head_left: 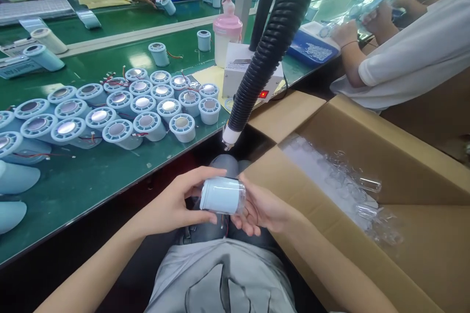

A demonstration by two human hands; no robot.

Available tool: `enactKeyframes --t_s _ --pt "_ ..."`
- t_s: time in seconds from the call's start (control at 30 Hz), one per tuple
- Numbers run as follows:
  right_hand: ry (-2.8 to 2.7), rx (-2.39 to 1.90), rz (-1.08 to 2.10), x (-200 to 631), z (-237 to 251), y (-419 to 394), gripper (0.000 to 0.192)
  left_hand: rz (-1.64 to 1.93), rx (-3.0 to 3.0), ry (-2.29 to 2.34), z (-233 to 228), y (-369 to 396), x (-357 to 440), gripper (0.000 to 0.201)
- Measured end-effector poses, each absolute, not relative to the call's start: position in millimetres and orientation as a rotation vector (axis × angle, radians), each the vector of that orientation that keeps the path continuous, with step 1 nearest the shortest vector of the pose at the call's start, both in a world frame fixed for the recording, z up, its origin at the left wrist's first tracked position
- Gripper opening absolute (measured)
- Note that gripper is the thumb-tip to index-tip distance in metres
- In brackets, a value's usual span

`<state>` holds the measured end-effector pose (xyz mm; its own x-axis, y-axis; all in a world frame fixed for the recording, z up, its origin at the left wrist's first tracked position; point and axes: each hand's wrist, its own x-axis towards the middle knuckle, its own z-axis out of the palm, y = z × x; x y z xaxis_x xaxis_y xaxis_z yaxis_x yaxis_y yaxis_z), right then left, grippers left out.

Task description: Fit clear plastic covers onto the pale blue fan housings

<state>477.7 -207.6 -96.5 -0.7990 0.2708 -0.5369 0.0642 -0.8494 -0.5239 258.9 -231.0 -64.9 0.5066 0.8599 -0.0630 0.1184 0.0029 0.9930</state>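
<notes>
Over my lap, both hands hold a pale blue cylinder (219, 194) lying on its side. A clear plastic cap (238, 199) sits over its right end. My left hand (179, 201) grips the blue body with thumb on top and fingers beneath. My right hand (261, 209) cups the clear capped end from below and behind. Thin red and black wires hang under the part.
A black ribbed hose (273, 41) with a white nozzle hangs just above my hands. Several blue round parts (117, 110) cover the green table (91, 176) on the left. An open cardboard box (385, 190) with clear caps stands right. Other people work beyond.
</notes>
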Motion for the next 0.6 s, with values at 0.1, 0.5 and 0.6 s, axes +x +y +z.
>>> enactKeyframes --t_s 0.1,0.5,0.6 --pt "-1.074 -0.913 2.462 485 -93 -221 0.08 0.753 1.324 0.929 -57 -246 262 0.057" --pt "-1.534 -0.737 1.774 491 -85 -239 0.054 0.689 1.39 0.95 -53 -261 254 0.076" --pt "-1.477 -0.768 1.844 492 -86 -241 0.048 0.681 1.297 0.913 -53 -262 253 0.071"
